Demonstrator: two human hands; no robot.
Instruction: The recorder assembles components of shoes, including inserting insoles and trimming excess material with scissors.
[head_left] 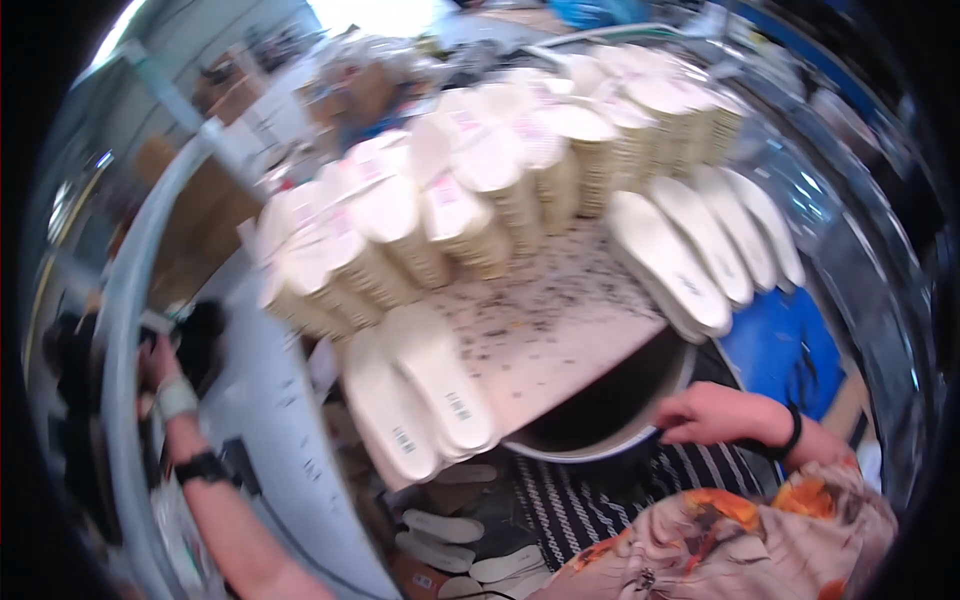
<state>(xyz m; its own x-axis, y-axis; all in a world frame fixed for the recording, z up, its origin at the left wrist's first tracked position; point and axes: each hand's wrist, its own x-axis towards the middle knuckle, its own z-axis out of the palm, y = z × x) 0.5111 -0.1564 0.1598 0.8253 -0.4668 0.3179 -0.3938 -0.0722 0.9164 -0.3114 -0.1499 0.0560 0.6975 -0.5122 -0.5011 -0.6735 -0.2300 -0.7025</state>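
My left hand (158, 365) reaches out to the far left, beside a dark, blurred thing (195, 335); its fingers are smeared, so I cannot tell what it touches. Over the near right rim of a round bin (640, 440) hovers my right hand (690, 412), fingers loosely bent and apart, with nothing visible in them. White shoe insoles (440, 375) lie in low piles at the board's near left corner. More insoles (670, 260) are fanned out on its right side. Tall stacks of insoles (490, 170) line the far edge.
The pale board (540, 330), strewn with dark specks, partly covers the bin. A blue sheet (785, 345) lies on the right. Left of the board stands a light-coloured panel (290, 430), with a curved pale bar (125, 290) beyond. Loose insoles (440, 530) lie below.
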